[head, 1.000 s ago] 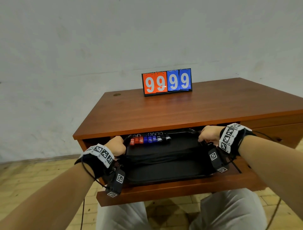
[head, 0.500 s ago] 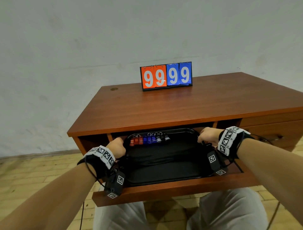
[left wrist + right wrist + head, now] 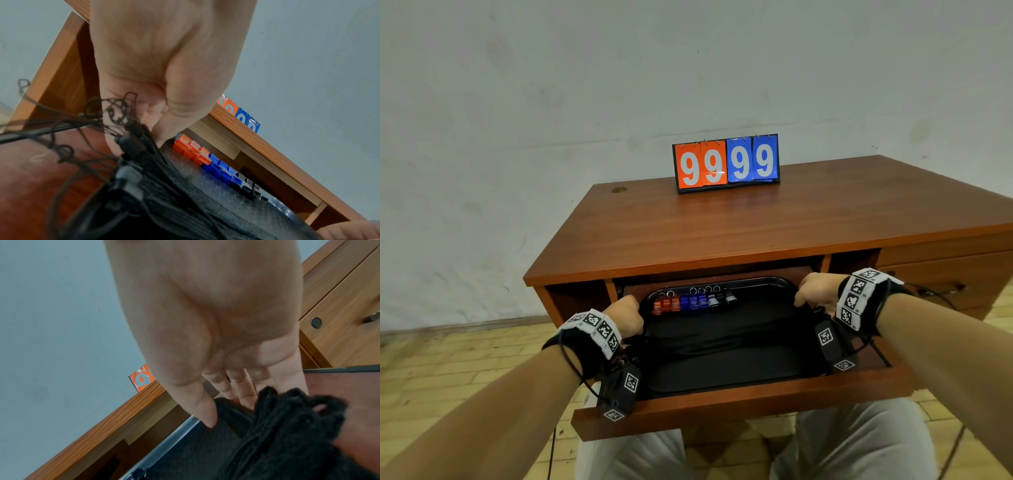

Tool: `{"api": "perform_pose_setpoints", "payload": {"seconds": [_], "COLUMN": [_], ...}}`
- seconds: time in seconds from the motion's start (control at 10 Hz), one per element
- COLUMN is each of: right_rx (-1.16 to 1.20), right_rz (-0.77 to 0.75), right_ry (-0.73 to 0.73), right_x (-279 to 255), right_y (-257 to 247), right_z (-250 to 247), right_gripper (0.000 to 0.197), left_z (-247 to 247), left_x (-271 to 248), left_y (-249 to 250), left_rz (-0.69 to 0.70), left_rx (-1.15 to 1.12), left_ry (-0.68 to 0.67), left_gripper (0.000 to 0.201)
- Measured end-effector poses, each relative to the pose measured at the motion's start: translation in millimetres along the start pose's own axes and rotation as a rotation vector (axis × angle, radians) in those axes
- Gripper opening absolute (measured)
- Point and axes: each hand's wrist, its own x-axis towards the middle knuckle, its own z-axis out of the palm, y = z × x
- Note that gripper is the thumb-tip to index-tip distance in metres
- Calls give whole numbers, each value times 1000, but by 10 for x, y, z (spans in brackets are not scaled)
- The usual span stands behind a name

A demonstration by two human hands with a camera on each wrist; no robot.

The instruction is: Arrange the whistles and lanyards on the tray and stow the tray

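Observation:
A black tray lies on the pull-out shelf under the desk top. Several whistles, red, blue and black, stand in a row along its far edge. Black lanyards stretch across its middle. My left hand grips the tray's left rim and my right hand grips its right rim. In the left wrist view the left hand pinches the rim just beside the red whistles and the lanyards. In the right wrist view the right hand has its thumb on the tray rim beside the lanyards' looped ends.
A flip scoreboard reading 9999 stands at the back of the wooden desk top. A drawer front with a lock and handle is to the right. My knees are below the shelf. A pale wall stands behind the desk.
Both hands keep their hold on the tray's sides. The head view has shifted, so the tray's far rim and the gap under the desk top show more.

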Motion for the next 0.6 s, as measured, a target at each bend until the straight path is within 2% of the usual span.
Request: {"api": "perform_pose_setpoints", "payload": {"seconds": [0.1,0.2,0.3,0.4,0.5,0.6], "right_rx": [-26,-75,-84,-39,6,92], "right_rz": [-12,-28,-41,-85,-135,-194], "right_ry": [-12,-28,-24,21,63,77], "right_x": [-51,-140,-272,-400,-540,-558], "right_y": [5,-14,-54,-104,-182,-282], "right_z": [6,-10,-45,-78,-163,-254], "right_gripper": [38,38,39,34,36,39], "left_z": [-5,-31,-96,-174,-288,-423], "left_x": [-56,-98,-152,-158,-151,-142], "left_y": [25,42,55,89,175,288], "left_rz": [7,2,-6,37,98,165], "left_rx": [42,48,-1,0,104,100], "left_ry": [-16,-51,-123,-123,-71,-36], "left_gripper": [56,51,35,12,20,18]}}
